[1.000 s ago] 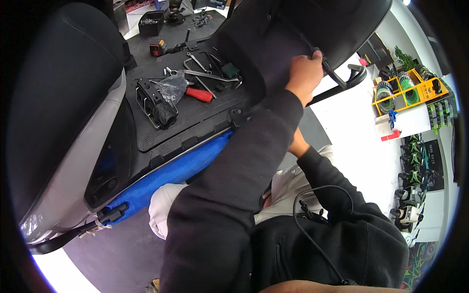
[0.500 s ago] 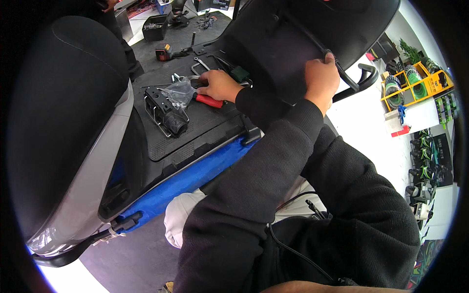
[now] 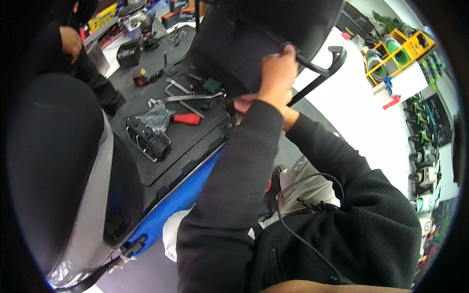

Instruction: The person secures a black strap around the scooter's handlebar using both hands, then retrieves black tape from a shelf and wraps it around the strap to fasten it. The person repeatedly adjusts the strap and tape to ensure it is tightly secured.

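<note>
My left hand (image 3: 278,73) grips a black rod (image 3: 312,67) running along the front of a large black panel (image 3: 234,49). Crossed beneath that wrist, my right hand (image 3: 244,103) is partly hidden and blurred. Its fingers close around a small dark thing at the footboard's edge. On the black ribbed footboard (image 3: 190,146) lie a red tool handle (image 3: 186,119), a long silver wrench (image 3: 193,97) and a clear plastic bag (image 3: 155,118). Beside the bag sits a black part with wire brackets (image 3: 151,141). A dark green piece (image 3: 211,86) rests near the panel's base.
To the left rises a black seat (image 3: 58,161) with grey trim. Another person's hand (image 3: 72,43) shows at the upper left. A black box of small hardware (image 3: 129,54) and a power tool (image 3: 141,77) stand farther back. At right is a yellow rack with wheels (image 3: 405,51).
My right hand has left the spot by the red handle and come to the right, under my left wrist. My left hand still holds the rod. The view has shifted.
</note>
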Demonstrator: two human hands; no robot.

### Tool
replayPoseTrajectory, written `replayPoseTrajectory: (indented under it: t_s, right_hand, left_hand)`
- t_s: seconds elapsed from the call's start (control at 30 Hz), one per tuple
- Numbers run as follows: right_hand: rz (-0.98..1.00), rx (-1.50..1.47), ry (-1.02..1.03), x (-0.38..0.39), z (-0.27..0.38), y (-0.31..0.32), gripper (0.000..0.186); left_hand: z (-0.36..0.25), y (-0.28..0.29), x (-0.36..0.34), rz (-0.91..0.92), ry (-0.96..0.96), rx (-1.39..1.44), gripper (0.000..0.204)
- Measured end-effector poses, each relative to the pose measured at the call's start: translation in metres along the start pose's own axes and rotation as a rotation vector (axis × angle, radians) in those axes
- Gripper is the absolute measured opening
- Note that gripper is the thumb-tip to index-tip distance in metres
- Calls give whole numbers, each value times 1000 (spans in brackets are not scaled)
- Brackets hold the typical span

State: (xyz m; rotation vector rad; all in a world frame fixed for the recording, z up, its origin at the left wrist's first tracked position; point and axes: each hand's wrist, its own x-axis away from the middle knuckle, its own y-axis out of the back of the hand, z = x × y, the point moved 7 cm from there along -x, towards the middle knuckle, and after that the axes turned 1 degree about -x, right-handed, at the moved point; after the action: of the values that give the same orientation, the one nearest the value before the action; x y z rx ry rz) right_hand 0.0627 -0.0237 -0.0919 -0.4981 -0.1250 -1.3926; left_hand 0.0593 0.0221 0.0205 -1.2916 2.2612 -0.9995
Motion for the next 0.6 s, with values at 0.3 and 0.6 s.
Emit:
replayPoseTrajectory:
  t_s: [0.3,0.6]
  right_hand:
    - [-99,904,260,184,112,-12,42]
    - [-472,1512,970,147,246,-23,23]
  left_hand:
    - [-14,7,6,193,184,3,30]
    - [-10,10,7,189,188,72,24]
